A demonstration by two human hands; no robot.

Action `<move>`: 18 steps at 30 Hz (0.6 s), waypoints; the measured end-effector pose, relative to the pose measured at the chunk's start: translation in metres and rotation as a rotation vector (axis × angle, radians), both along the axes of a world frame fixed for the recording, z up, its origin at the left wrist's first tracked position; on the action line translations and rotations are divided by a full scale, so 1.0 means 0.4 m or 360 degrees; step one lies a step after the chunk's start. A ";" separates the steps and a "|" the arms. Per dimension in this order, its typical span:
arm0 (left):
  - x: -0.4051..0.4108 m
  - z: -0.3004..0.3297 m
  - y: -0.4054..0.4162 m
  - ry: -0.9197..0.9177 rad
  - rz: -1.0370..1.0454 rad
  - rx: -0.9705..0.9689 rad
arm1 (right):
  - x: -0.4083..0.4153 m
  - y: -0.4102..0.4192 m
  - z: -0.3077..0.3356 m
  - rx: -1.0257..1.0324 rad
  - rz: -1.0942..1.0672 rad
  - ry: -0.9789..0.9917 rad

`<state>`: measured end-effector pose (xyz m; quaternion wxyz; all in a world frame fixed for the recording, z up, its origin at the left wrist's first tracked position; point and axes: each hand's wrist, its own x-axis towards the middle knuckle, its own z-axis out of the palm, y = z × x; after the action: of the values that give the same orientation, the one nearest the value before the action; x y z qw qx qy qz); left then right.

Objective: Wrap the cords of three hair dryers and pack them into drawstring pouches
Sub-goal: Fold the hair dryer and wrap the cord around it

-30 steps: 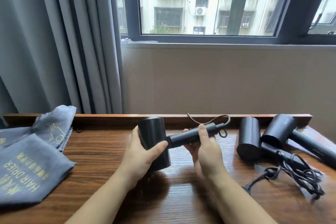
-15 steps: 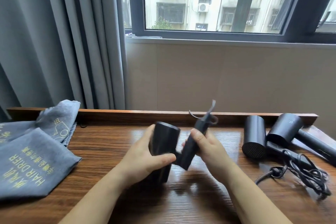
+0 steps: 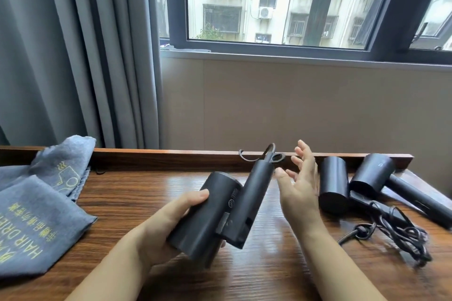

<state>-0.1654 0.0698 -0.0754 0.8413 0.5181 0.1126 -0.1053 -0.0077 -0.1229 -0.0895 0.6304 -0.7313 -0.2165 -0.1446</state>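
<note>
Left hand (image 3: 168,225) is wrapped round the barrel of the black hair dryer (image 3: 215,212), holding it up over the middle of the bench (image 3: 269,273) — handle folded up alongside the barrel, its hanging loop poking toward the back edge. Right hand (image 3: 299,188) is off it, fingers spread and relaxed, just beside the handle, gripping nothing. Over by the right edge lie two more dryers (image 3: 362,183), side by side, with a loose tangled cord (image 3: 393,232) sprawled in front of them. At the left edge — grey pouches (image 3: 36,210) with yellow print, lying flat and overlapping.
</note>
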 end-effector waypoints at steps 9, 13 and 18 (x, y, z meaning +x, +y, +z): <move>-0.005 0.002 0.029 -0.0180 -0.0301 -0.0223 | 0.000 0.024 -0.043 -0.0219 0.0668 0.0195; 0.001 -0.014 0.035 -0.0342 -0.0529 -0.0394 | -0.034 0.031 -0.021 -0.0112 0.0784 0.0127; 0.016 -0.005 0.032 -0.0635 -0.0360 -0.0690 | -0.066 0.040 -0.026 -0.0290 0.0736 -0.0083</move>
<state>-0.1589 0.0827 -0.0773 0.9206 0.3463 -0.1381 -0.1159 -0.0341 -0.1068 -0.0998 0.5725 -0.7121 -0.4064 0.0048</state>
